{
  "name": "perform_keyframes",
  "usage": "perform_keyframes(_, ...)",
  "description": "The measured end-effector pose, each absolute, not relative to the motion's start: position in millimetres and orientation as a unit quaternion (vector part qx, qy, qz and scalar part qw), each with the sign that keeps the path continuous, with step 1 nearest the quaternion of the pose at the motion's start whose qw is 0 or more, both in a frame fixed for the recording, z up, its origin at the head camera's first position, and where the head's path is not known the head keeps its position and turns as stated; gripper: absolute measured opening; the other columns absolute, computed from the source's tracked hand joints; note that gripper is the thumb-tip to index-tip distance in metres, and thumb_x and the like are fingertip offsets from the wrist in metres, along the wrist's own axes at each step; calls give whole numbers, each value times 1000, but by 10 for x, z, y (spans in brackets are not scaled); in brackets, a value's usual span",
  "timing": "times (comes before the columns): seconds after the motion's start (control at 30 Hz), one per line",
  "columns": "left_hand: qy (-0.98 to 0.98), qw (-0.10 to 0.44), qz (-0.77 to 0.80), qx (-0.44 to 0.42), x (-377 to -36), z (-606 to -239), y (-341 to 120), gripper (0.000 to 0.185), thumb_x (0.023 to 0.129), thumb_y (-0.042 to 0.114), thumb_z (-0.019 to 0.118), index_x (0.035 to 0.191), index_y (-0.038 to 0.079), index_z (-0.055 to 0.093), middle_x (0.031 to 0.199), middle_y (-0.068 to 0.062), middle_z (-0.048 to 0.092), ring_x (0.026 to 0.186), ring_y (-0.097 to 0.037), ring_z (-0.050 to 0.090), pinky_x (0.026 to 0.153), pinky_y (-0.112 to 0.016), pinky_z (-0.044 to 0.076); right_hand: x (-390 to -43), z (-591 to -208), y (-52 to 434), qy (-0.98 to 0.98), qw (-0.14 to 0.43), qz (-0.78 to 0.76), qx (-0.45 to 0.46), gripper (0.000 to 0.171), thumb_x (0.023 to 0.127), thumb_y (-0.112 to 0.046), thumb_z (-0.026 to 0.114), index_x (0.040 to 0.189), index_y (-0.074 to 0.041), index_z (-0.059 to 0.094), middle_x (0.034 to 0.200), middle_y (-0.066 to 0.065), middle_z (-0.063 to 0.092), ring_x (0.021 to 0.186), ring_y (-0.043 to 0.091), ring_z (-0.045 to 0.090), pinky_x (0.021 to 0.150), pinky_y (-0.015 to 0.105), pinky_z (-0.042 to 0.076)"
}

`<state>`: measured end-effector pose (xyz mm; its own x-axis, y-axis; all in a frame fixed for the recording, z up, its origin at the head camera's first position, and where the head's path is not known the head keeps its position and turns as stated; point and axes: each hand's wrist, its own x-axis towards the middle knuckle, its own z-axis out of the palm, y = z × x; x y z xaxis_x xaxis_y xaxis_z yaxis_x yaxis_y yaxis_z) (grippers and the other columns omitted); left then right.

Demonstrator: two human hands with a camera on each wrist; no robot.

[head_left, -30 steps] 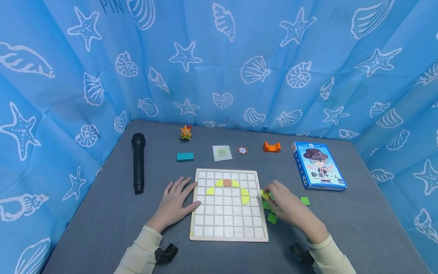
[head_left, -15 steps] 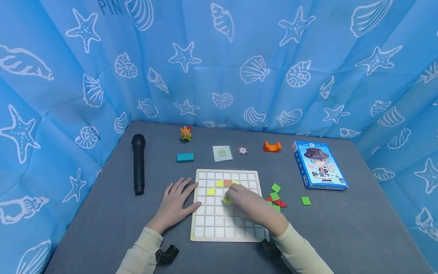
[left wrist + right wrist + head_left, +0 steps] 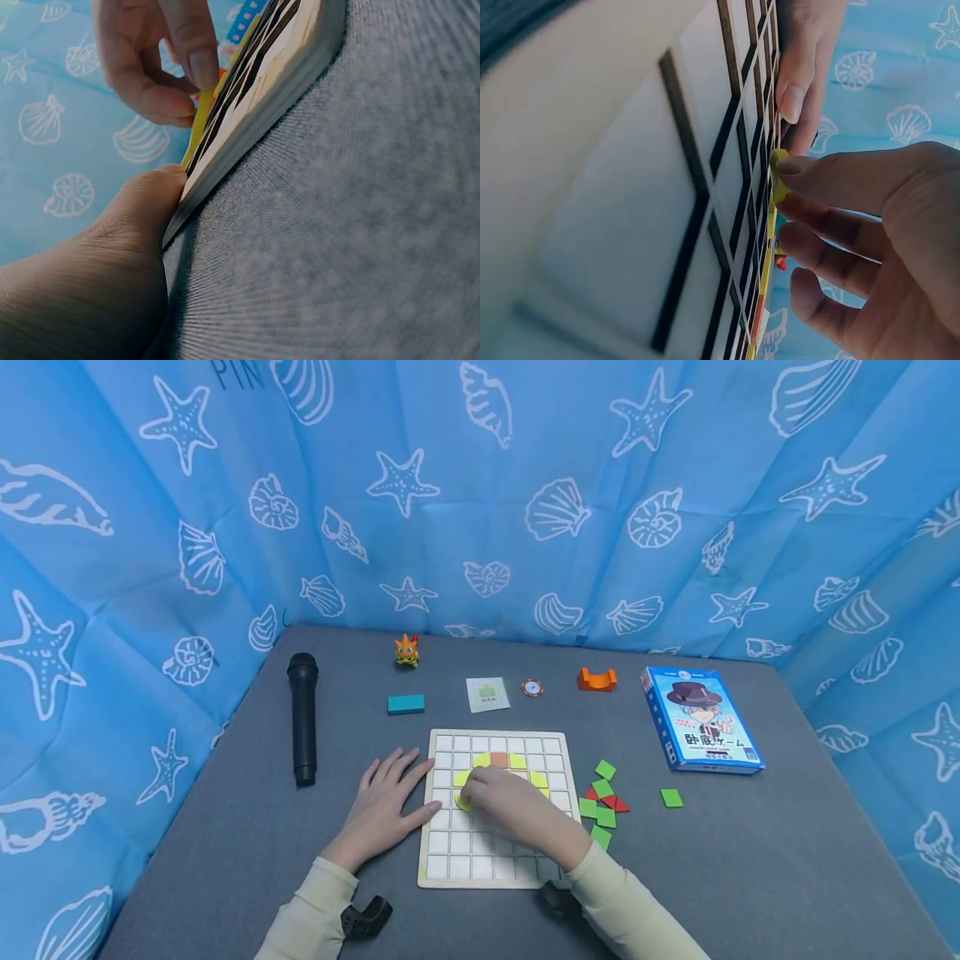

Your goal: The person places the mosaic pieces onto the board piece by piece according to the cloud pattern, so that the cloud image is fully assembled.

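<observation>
A white gridded board lies on the grey table. My right hand is over its left-centre cells. Thumb and forefinger pinch a yellow rounded tile, held at the grid in the right wrist view. The palm hides part of the board. Several yellow tiles form an arch around an orange-pink square tile near the far side. My left hand rests with fingers spread at the board's left edge, its thumb touching the rim.
Several green square tiles and red triangles lie right of the board. Behind stand a teal block, a pattern card, a chip and an orange piece. A microphone and a game box flank them.
My right hand has carried the yellow tile leftward, from beside the tile pile to the board's left-centre cells. The left hand has stayed at the board's edge.
</observation>
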<state>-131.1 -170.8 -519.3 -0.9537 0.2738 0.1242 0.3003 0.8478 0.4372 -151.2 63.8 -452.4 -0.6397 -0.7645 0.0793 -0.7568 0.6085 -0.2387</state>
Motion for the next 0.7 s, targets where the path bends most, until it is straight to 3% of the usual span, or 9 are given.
perform_keyframes(0.7,-962,25,-226,-150,-1319,-5215,-1711,68,90,65,48,148,31,37,155,-3,31,145,-29,21,113,-58,13,-1553,-4535,539,901,-1,-103,-422,22,86,-20,73,108,-18,71,102,-4,63,91,9,57,81,24,52)
